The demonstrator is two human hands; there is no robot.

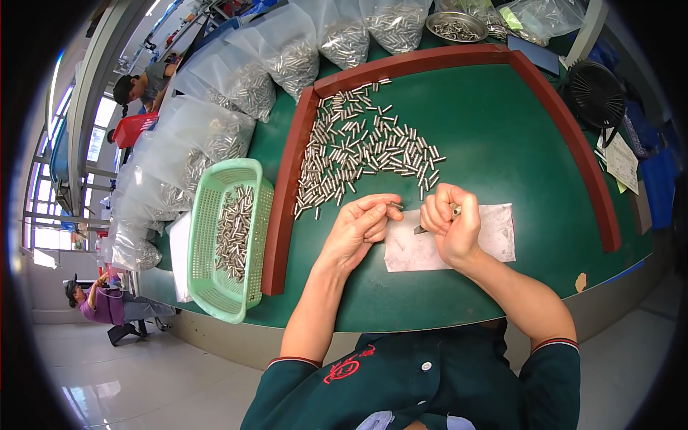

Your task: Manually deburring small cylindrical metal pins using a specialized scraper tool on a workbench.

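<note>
My left hand (362,223) is closed in a pinch on a small metal pin (395,206) between thumb and forefinger. Close beside it, my right hand (453,223) is wrapped round a small tool with a flat metal tip (420,230); most of the tool is hidden by the fingers. Both hands are over a smudged white sheet (494,233) on the green tabletop (494,129). Beyond them spreads a loose heap of short shiny metal pins (380,147). A light green plastic basket (251,292) to the left holds many more such pins.
A dark red wooden frame (555,118) borders the work area on three sides. Clear bags of metal pins (290,64) line the far and left sides. At the back are a metal bowl (456,16) and a black fan (593,93). Two people are farther left.
</note>
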